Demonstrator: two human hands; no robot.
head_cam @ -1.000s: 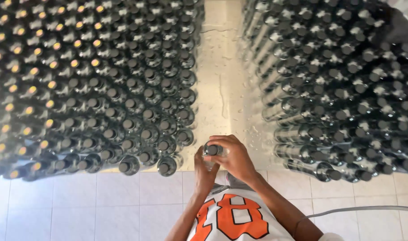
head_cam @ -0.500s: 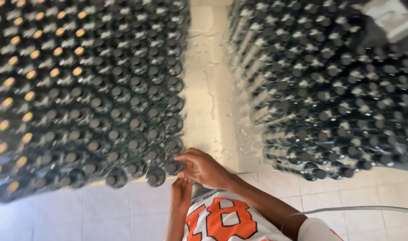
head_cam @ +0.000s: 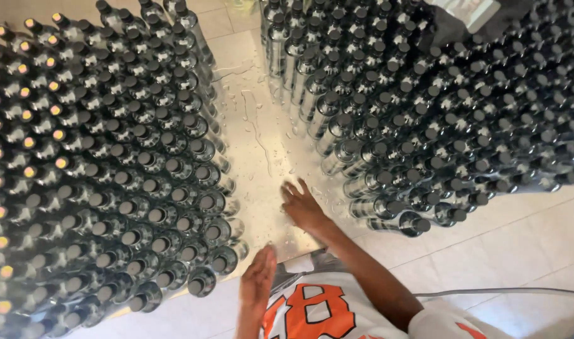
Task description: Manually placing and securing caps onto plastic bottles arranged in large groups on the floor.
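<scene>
While my hands hang between two bottle blocks, this is how they stand.

Right hand: my right hand [head_cam: 303, 204] lies flat with fingers spread, palm down on the wet pale strip [head_cam: 255, 125] of tabletop, holding nothing.

Left hand: my left hand [head_cam: 259, 279] is open too, fingers straight and close together, edge-on at the near rim of the strip; it grips nothing, and I cannot tell whether it touches the surface.

Nearest bottles: just left of my left hand stands the near corner of the left block of dark-capped bottles [head_cam: 202, 282]; just right of my right hand the near row of the right block [head_cam: 387, 207] stands tilted in this view.

Farther left: beyond the dark caps, well away from both hands, a band of orange-capped bottles [head_cam: 26, 116] runs along the far-left edge.

Water: drops and thin runs lie on the strip ahead of my right fingertips.

Below the hands: my white shirt with an orange figure [head_cam: 318, 311], and pale floor tiles [head_cam: 519, 245] to the right.

Change: a second ago both hands were closed together around a small bottle at the strip's near end; half a second ago they were at the left block's corner; now both are open and hold nothing.
</scene>
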